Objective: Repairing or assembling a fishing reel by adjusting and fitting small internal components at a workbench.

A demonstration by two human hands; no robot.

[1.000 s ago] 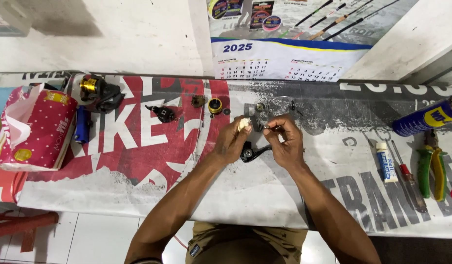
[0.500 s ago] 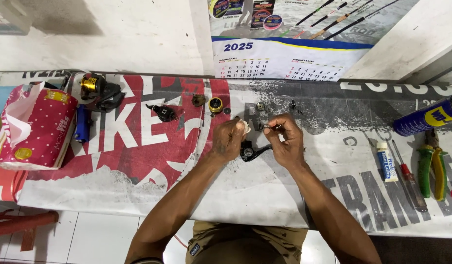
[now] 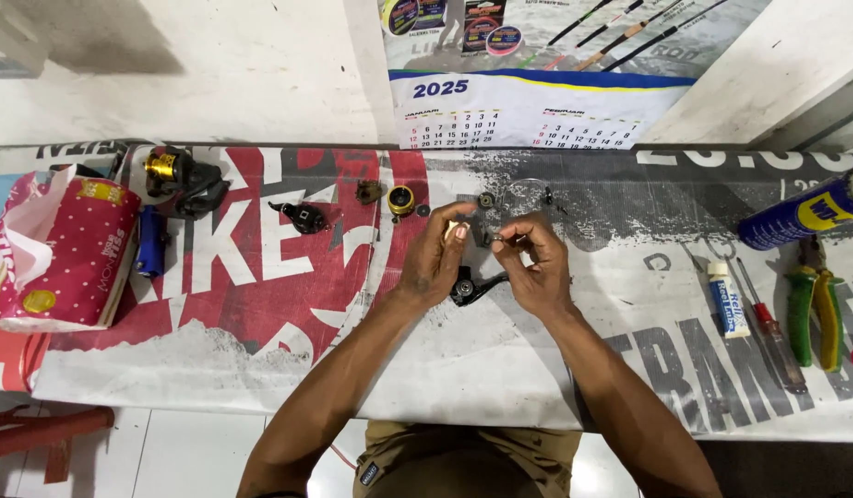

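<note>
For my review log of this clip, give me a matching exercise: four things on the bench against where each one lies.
Things:
1. tissue pack
2. spray can
3. black crank handle
4. green-handled pliers

Places:
A. between the left hand and the right hand
B. far left end of the bench
C. far right, just below the spray can
D. far right, lying near the wall

Pairs: 1-B, 2-D, 3-A, 4-C
</note>
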